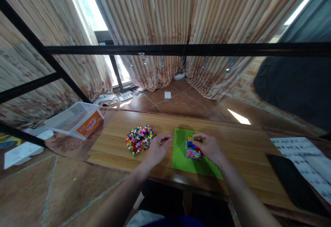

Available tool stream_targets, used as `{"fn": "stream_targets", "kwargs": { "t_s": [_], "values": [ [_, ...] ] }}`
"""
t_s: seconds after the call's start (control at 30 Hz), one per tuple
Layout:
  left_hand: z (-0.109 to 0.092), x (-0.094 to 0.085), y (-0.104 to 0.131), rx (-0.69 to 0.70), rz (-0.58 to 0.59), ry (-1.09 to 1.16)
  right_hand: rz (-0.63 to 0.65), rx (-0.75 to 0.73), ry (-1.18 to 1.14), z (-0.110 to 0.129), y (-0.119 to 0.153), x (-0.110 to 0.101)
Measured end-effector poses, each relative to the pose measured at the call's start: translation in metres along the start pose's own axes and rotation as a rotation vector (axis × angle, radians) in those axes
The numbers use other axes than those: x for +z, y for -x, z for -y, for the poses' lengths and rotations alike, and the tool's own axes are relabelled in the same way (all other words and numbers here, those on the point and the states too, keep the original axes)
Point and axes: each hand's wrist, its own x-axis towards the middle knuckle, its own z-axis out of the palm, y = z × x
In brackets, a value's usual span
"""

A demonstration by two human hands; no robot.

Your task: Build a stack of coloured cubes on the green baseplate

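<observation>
A green studded baseplate point(181, 161) lies on the wooden table. On it stands a small block structure point(191, 150) of many-coloured toy building bricks. My right hand point(210, 148) is at the top of this structure, thumb and fingers closed on a small brick at its upper edge; the fingers partly hide it. Over the table between the brick pile and the baseplate is my left hand point(159, 148), its fingers curled and pinched together. Whatever is between those fingertips is too small to make out. Left of that hand lies a pile of loose coloured bricks point(138, 139).
A clear plastic bin point(74, 118) with an orange label stands at the table's left end. To the right are a black flat object point(292, 178) and a printed sheet point(305, 158). A black metal bar point(165, 49) crosses beyond the table, before the curtains.
</observation>
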Motion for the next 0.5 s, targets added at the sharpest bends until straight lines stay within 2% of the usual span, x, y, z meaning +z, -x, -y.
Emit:
{"fn": "stream_targets", "kwargs": {
  "t_s": [0.13,0.27,0.37,0.5],
  "values": [
    [-0.005,0.037,-0.028,0.068,0.126,-0.058,0.047,0.06,-0.094,-0.003,-0.001,0.0],
    [0.005,0.068,-0.046,0.064,0.195,-0.072,0.1,0.113,-0.192,-0.002,-0.002,0.0],
    [0.018,0.081,-0.051,0.007,0.219,-0.058,0.14,0.14,-0.26,0.0,-0.003,-0.001],
    [0.029,0.088,-0.051,-0.058,0.218,0.019,0.169,0.181,-0.319,-0.001,-0.006,-0.001]
  ]
}}
